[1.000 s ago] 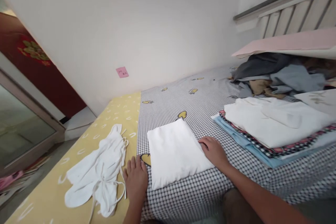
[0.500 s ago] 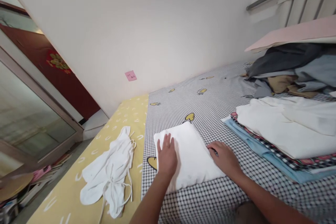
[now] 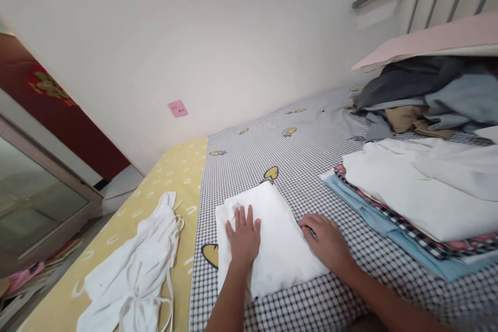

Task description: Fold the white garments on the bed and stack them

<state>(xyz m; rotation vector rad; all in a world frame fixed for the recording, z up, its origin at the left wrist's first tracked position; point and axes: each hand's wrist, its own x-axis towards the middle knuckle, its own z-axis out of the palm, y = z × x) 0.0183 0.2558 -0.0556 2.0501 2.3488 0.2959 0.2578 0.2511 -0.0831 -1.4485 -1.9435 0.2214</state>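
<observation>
A folded white garment [image 3: 278,249] lies as a flat rectangle on the checked bedsheet [image 3: 249,155]. My left hand [image 3: 244,236] rests palm down on its left part, fingers spread; the cloth puckers slightly by the fingertips. At the garment's right edge is my right hand [image 3: 327,244], its fingers curled and thumb and forefinger closed on the edge of the cloth. A white garment with thin ties [image 3: 136,275] is spread loosely on the yellow part of the bedding [image 3: 182,158] to the left.
On the right, a stack of folded clothes has a white garment [image 3: 420,181] on top and light blue cloth [image 3: 361,205] beneath. Behind it are dark and grey clothes [image 3: 424,83] under a pink panel [image 3: 428,41]. The wall [image 3: 249,52] bounds the bed's far side.
The view has shifted slightly to the right, so everything sits further left. My left hand has moved slightly over the garment, wrinkling the cloth near its fingertips. My right hand stays at the edge.
</observation>
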